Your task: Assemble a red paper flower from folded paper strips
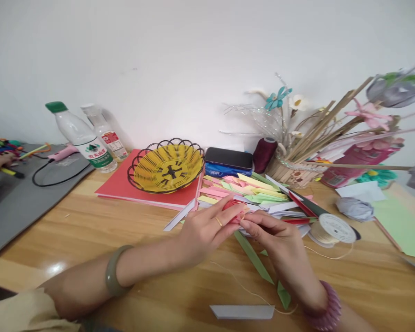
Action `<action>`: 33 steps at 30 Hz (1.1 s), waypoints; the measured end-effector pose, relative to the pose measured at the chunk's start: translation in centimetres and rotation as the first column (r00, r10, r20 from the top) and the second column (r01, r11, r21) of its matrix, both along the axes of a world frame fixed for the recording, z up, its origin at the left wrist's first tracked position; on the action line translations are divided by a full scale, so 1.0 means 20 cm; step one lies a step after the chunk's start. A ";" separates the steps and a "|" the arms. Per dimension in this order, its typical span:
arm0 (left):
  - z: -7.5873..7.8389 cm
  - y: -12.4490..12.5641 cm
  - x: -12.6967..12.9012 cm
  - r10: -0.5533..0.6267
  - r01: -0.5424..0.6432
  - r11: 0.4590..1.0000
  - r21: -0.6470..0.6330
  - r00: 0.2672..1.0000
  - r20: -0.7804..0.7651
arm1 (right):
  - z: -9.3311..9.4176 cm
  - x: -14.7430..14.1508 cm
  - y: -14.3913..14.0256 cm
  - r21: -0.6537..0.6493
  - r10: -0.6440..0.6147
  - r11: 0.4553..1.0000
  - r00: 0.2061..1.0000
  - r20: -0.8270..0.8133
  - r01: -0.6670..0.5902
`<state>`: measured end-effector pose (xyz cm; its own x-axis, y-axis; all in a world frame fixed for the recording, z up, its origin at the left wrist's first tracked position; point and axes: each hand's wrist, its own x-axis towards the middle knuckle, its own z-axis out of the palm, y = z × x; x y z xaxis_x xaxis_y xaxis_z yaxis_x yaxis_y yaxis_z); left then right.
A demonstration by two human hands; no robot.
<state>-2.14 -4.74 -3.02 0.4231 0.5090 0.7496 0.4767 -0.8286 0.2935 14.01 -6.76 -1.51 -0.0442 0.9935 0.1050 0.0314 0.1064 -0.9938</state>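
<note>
L fingers [229,214], R fingers [268,221] pinch creased red ppr [233,204].

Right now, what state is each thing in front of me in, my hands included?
Left hand: closed on red piece
Right hand: fingertips pinched at red piece
Red piece: partly hidden by fingers
Green-capped bottle: standing, capped
Basket: upright
Red sheets: stacked flat
Phone: flat, screen dark
Strips: loosely heaped
White spool: partly unwound
Maroon cone: upright
Grey paper: crumpled
</note>
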 end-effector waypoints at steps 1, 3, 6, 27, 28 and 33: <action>0.00 0.00 0.00 0.007 -0.007 1.000 -0.004 1.000 -0.007 | 0.00 0.00 0.00 0.005 0.005 1.000 1.000 -0.013 -0.005; 0.01 -0.01 0.00 0.028 -0.028 0.999 -0.020 0.999 -0.019 | 0.00 0.00 0.00 0.013 0.006 1.000 0.999 -0.035 -0.005; 0.01 -0.02 0.00 0.049 -0.050 0.996 -0.081 0.999 -0.016 | 0.00 0.00 0.00 -0.015 -0.005 1.000 0.999 -0.049 0.004; -0.03 -0.04 0.00 0.077 -0.069 0.931 -0.358 0.997 0.009 | -0.02 0.00 0.00 -0.066 0.011 0.998 1.000 0.004 -0.011; -0.03 -0.04 0.01 0.080 -0.071 0.926 -0.370 0.997 0.007 | -0.02 0.00 0.00 -0.065 0.011 0.998 1.000 0.019 -0.010; -0.03 -0.04 0.01 0.071 -0.058 0.920 -0.387 0.997 0.020 | -0.02 0.00 -0.01 -0.038 -0.006 0.999 0.993 0.119 0.010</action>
